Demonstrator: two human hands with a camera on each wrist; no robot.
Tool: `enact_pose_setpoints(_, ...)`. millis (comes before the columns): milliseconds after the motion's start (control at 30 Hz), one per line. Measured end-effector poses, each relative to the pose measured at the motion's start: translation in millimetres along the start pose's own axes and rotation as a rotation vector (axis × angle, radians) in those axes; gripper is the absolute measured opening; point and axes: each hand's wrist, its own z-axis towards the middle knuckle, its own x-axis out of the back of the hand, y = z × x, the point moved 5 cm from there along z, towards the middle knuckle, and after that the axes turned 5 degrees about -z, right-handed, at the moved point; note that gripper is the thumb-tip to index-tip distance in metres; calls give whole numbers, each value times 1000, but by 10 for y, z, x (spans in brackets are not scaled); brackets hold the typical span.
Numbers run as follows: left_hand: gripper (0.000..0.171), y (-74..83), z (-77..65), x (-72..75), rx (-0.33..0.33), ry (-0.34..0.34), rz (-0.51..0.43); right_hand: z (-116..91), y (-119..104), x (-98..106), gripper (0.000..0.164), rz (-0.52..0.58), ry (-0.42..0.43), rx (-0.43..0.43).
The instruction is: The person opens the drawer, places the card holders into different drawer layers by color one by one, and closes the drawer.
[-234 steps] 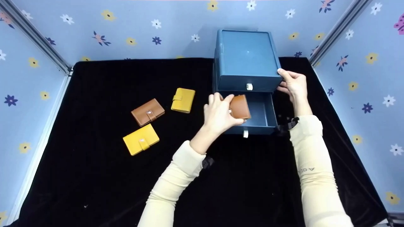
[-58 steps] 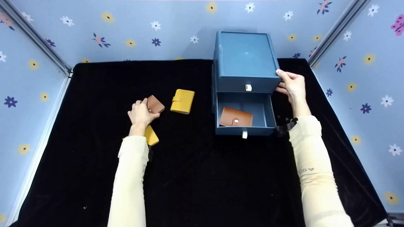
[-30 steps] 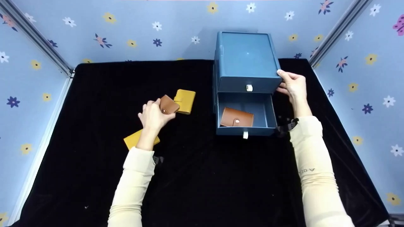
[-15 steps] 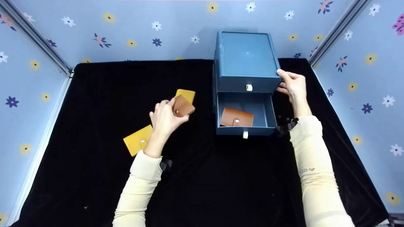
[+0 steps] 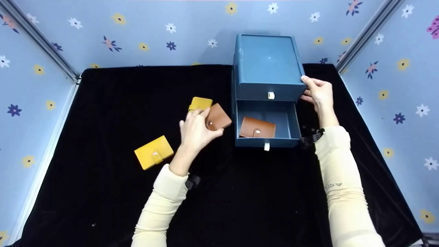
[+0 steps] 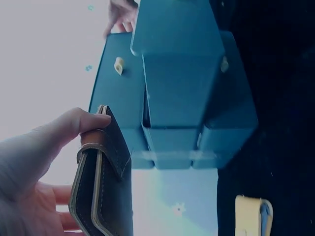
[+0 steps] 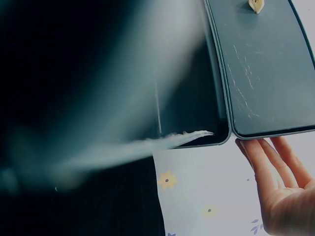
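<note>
My left hand [image 5: 194, 133] pinches a brown snap wallet [image 5: 219, 118] between thumb and fingers, just left of the blue drawer unit [image 5: 269, 60]. Up close in the left wrist view, the wallet's strap [image 6: 93, 140] lies under the thumb. A second brown wallet [image 5: 257, 127] lies in the pulled-out lower drawer [image 5: 286, 120]. With its thumb on the top right corner, my right hand [image 5: 320, 92] rests against the unit's side. The right wrist view shows straight fingers [image 7: 266, 164] touching that side.
One yellow wallet [image 5: 154, 153] lies on the black cloth [image 5: 103, 103] at left. Another yellow wallet [image 5: 200, 103] is partly hidden behind my left hand. The upper drawer [image 5: 253, 92] is closed. Flowered walls [image 5: 192, 31] stand behind and at both sides.
The first brown wallet was set down in the lower drawer. My left hand then took the other from the cloth and carried it right, past the yellow wallet. The right hand stays put.
</note>
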Motion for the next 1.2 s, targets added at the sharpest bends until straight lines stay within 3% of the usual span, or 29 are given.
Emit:
enact_pose_setpoints(500, 72, 387, 32, -192, -68, -48, -17, -9, 0, 1, 20, 6, -4, -2)
enact_pose_setpoints(1200, 74, 874, 288, -487, -120, -184, 47, -9, 0, -4, 20, 3, -2, 9)
